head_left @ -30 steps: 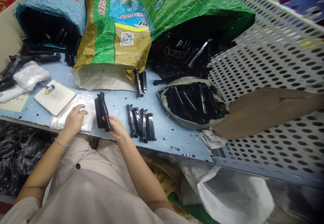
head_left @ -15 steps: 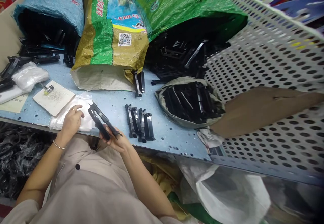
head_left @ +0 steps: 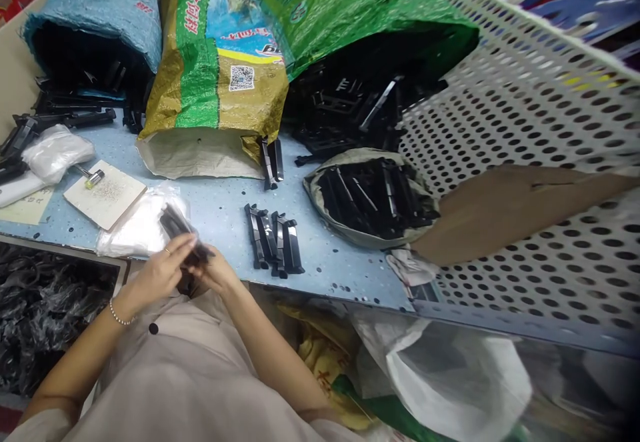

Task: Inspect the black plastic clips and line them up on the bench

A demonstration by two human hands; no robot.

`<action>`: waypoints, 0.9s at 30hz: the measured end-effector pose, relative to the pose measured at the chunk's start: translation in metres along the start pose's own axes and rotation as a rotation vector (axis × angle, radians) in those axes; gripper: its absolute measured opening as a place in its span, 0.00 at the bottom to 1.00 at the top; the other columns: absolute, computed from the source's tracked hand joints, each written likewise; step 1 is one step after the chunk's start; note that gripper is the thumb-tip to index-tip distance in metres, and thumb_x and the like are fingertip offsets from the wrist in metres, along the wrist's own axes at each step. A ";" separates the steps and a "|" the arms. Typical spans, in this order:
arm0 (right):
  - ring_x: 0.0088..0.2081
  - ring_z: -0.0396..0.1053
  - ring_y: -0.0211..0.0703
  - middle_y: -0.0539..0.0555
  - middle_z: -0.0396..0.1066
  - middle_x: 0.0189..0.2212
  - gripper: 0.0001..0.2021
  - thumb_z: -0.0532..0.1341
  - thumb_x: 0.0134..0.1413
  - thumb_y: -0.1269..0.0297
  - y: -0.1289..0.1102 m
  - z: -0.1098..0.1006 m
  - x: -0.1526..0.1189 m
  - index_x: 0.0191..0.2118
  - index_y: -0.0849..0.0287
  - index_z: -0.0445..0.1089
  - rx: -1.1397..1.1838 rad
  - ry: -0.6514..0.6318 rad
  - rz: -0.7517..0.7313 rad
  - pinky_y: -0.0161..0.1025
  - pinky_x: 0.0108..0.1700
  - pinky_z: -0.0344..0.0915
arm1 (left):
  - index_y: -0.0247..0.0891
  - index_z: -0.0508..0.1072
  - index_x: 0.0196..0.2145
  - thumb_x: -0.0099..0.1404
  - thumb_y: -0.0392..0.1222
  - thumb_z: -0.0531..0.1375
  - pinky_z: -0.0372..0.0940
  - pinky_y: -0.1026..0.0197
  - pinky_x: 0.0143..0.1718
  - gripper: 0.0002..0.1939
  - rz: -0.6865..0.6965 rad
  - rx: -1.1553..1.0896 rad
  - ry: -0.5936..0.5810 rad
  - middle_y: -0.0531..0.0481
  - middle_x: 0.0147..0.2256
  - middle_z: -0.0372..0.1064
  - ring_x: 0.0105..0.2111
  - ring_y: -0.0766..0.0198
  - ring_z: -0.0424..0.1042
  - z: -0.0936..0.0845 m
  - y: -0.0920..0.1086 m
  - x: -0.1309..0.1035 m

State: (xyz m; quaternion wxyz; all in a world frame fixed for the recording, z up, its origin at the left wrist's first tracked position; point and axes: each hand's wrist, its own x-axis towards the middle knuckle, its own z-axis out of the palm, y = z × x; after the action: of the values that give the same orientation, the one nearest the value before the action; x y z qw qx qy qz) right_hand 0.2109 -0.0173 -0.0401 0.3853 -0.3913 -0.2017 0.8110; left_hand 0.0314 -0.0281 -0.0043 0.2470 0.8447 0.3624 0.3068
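Left hand (head_left: pixel 164 269) over top, right hand (head_left: pixel 219 271) at lower end: both gripping black parts (head_left: pixel 174 221), blurred, near edge of tabletop (head_left: pixel 225 219). Loose pinch could drop parts past edge; far end could snag plastic bags (head_left: pixel 131 230) beside.

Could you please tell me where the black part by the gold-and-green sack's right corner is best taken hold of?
I would pinch the black part across its width at the near end, coming from the near edge of the blue table. Its long sides point roughly that way and that end lies exposed, while its far end is close against the sack.
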 end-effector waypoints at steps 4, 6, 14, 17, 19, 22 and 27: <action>0.27 0.71 0.36 0.50 0.73 0.29 0.13 0.66 0.55 0.55 0.005 0.020 -0.012 0.39 0.59 0.74 -0.310 -0.029 -0.136 0.29 0.25 0.68 | 0.42 0.59 0.66 0.66 0.32 0.58 0.70 0.53 0.57 0.33 -0.054 -0.066 -0.029 0.38 0.61 0.62 0.59 0.54 0.67 -0.017 0.022 -0.016; 0.34 0.74 0.39 0.52 0.75 0.37 0.17 0.67 0.55 0.54 0.007 0.033 -0.023 0.46 0.58 0.74 -0.323 -0.211 -0.080 0.33 0.33 0.73 | 0.42 0.70 0.58 0.64 0.36 0.62 0.73 0.56 0.51 0.24 -0.107 -0.038 0.040 0.40 0.54 0.68 0.52 0.55 0.73 -0.037 0.032 -0.028; 0.46 0.73 0.46 0.58 0.74 0.50 0.20 0.60 0.63 0.56 -0.042 0.011 -0.047 0.58 0.55 0.70 -0.897 -0.139 -0.260 0.47 0.51 0.70 | 0.45 0.78 0.38 0.63 0.44 0.62 0.75 0.62 0.39 0.06 -0.635 0.006 0.245 0.52 0.40 0.77 0.40 0.60 0.77 -0.151 0.029 -0.125; 0.51 0.69 0.54 0.65 0.71 0.50 0.18 0.54 0.65 0.64 -0.080 -0.039 -0.047 0.56 0.61 0.70 -1.422 0.542 -0.416 0.52 0.54 0.65 | 0.44 0.78 0.38 0.58 0.49 0.63 0.75 0.59 0.33 0.11 -0.926 0.087 0.201 0.52 0.35 0.79 0.35 0.55 0.79 -0.170 -0.017 -0.174; 0.52 0.67 0.60 0.70 0.70 0.49 0.17 0.55 0.63 0.66 -0.094 -0.068 -0.047 0.53 0.67 0.71 -1.711 0.798 -0.259 0.53 0.52 0.63 | 0.42 0.78 0.32 0.52 0.48 0.64 0.74 0.55 0.31 0.11 -1.069 0.234 0.158 0.50 0.30 0.79 0.31 0.51 0.78 -0.169 -0.051 -0.195; 0.50 0.67 0.60 0.72 0.68 0.48 0.17 0.56 0.63 0.64 -0.096 -0.088 -0.049 0.53 0.69 0.69 -1.933 0.827 -0.038 0.48 0.48 0.63 | 0.42 0.77 0.25 0.47 0.45 0.64 0.73 0.52 0.34 0.06 -1.146 0.375 0.143 0.48 0.27 0.78 0.32 0.47 0.78 -0.150 -0.081 -0.196; 0.48 0.70 0.56 0.67 0.71 0.49 0.22 0.54 0.65 0.63 -0.079 -0.078 -0.051 0.62 0.65 0.60 -1.910 0.740 -0.004 0.44 0.46 0.63 | 0.40 0.78 0.42 0.59 0.53 0.64 0.73 0.56 0.36 0.17 -0.927 -0.214 0.153 0.48 0.37 0.79 0.33 0.56 0.78 -0.088 -0.049 -0.102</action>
State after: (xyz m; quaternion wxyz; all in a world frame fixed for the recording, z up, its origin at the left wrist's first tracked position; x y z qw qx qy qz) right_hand 0.3295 -0.0060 -0.0134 -0.0478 -0.7603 -0.6326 0.1393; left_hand -0.1086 -0.0586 -0.0097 0.4160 0.5392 0.6841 0.2611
